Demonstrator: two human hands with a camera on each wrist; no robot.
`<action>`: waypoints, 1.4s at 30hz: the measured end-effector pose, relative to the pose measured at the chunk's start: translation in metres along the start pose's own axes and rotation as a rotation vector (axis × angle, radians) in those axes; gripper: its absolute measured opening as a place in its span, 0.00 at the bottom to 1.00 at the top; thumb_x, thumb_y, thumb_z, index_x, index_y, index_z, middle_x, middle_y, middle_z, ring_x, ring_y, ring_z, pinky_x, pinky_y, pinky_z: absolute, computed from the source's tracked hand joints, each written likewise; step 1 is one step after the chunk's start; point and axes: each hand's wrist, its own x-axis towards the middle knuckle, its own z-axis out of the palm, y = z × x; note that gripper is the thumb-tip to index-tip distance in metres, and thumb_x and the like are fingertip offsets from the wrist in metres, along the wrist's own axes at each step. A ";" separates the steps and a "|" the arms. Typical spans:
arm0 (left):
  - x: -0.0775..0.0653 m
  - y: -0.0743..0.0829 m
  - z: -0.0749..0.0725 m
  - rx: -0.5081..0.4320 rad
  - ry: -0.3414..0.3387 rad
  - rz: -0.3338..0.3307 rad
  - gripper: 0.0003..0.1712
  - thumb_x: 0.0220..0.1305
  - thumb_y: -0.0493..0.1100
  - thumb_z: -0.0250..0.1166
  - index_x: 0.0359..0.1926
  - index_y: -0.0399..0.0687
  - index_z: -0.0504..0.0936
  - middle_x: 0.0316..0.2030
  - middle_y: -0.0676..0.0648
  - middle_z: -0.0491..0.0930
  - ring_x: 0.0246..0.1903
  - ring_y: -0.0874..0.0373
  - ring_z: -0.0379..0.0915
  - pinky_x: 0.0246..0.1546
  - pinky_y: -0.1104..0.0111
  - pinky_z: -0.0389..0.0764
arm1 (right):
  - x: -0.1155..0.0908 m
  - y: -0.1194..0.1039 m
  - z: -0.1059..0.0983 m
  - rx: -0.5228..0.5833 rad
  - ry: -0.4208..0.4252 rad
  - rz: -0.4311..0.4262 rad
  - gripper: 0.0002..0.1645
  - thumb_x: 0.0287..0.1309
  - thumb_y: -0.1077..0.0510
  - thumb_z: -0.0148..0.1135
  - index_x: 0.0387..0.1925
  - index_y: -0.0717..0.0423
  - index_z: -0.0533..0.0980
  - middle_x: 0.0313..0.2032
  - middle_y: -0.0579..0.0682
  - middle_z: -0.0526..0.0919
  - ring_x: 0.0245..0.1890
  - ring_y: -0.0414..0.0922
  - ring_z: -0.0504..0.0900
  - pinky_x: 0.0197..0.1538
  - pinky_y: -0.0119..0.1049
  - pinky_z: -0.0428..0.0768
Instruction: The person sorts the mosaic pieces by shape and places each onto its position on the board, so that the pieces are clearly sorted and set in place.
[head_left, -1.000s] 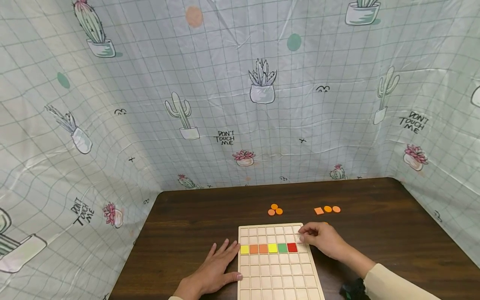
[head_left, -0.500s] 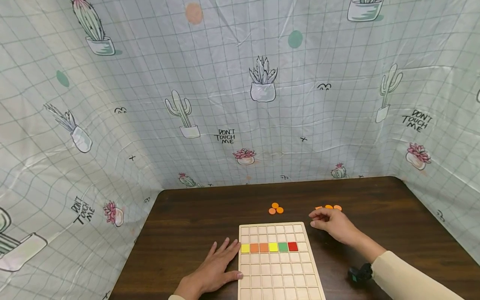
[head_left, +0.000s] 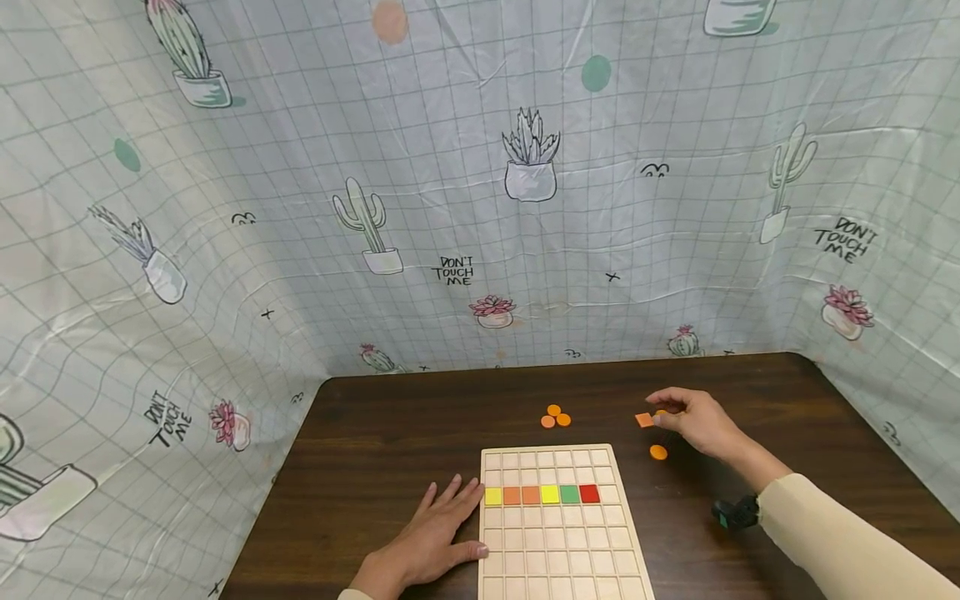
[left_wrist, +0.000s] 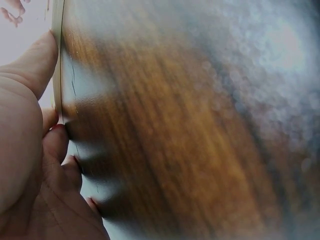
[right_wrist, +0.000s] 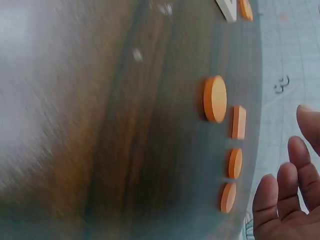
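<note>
Spreads the left hand (head_left: 431, 537) flat beside the left edge of the pale wooden grid board (head_left: 573, 540), fingers fanned apart, thumb tip touching that edge and index fingertip up against it, the remaining fingers lying over the dark brown table (head_left: 375, 450). Holds the right hand (head_left: 705, 425) above the loose pieces at the board's far right, fingers bent gently and thumb parted from them; in the right wrist view, shows clear space between fingertips and pieces, hence a relaxed hand with its grasp unfilled.

Counts six square tiles on the board, all in the third row from the far end, side by side from the left: yellow (head_left: 492, 497), orange (head_left: 512, 496), a second orange (head_left: 531, 495), a second yellow (head_left: 551, 494), green (head_left: 570, 494), red (head_left: 589, 494).

Counts seven loose orange pieces on the table. Includes a cluster of three discs (head_left: 553, 410) just beyond the board's far edge and, further right, one orange square (head_left: 644, 421) with two discs (right_wrist: 235, 163) in line beside it, partly or wholly hidden by the right hand in the head view, plus one nearer disc (head_left: 658, 452) lying apart.

Shows one pale right sleeve (head_left: 847, 533), with a small black device (head_left: 737, 512) at its cuff.
</note>
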 end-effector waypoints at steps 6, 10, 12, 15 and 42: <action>-0.001 0.000 0.000 -0.006 -0.008 0.013 0.52 0.71 0.70 0.60 0.85 0.53 0.54 0.84 0.44 0.52 0.84 0.41 0.38 0.79 0.33 0.35 | 0.007 0.006 -0.006 -0.080 -0.035 -0.005 0.25 0.70 0.62 0.67 0.65 0.67 0.77 0.59 0.70 0.80 0.51 0.61 0.82 0.48 0.51 0.85; -0.001 0.003 -0.003 -0.016 -0.025 -0.012 0.52 0.71 0.68 0.62 0.85 0.51 0.54 0.84 0.44 0.52 0.84 0.40 0.38 0.79 0.33 0.33 | 0.011 0.008 -0.004 -0.174 -0.023 -0.053 0.24 0.67 0.62 0.69 0.63 0.63 0.80 0.60 0.70 0.78 0.51 0.61 0.76 0.49 0.55 0.81; 0.000 0.005 -0.003 -0.011 -0.027 -0.028 0.51 0.72 0.67 0.63 0.85 0.52 0.54 0.84 0.45 0.52 0.84 0.41 0.37 0.80 0.34 0.33 | 0.013 0.010 -0.002 -0.203 -0.013 -0.073 0.24 0.65 0.63 0.71 0.62 0.61 0.82 0.61 0.69 0.78 0.53 0.63 0.73 0.51 0.59 0.79; 0.000 0.008 -0.003 0.013 -0.026 -0.045 0.51 0.72 0.65 0.64 0.85 0.51 0.55 0.84 0.46 0.52 0.84 0.42 0.39 0.81 0.35 0.34 | 0.015 0.015 0.001 -0.250 0.001 -0.083 0.23 0.62 0.62 0.73 0.59 0.59 0.84 0.61 0.69 0.79 0.56 0.66 0.70 0.54 0.64 0.76; -0.002 0.011 -0.003 0.045 -0.012 -0.061 0.50 0.71 0.63 0.65 0.85 0.51 0.56 0.84 0.46 0.52 0.84 0.43 0.40 0.81 0.37 0.36 | 0.023 0.025 0.009 -0.332 0.018 -0.087 0.10 0.62 0.58 0.75 0.45 0.52 0.90 0.52 0.58 0.82 0.52 0.62 0.70 0.53 0.63 0.69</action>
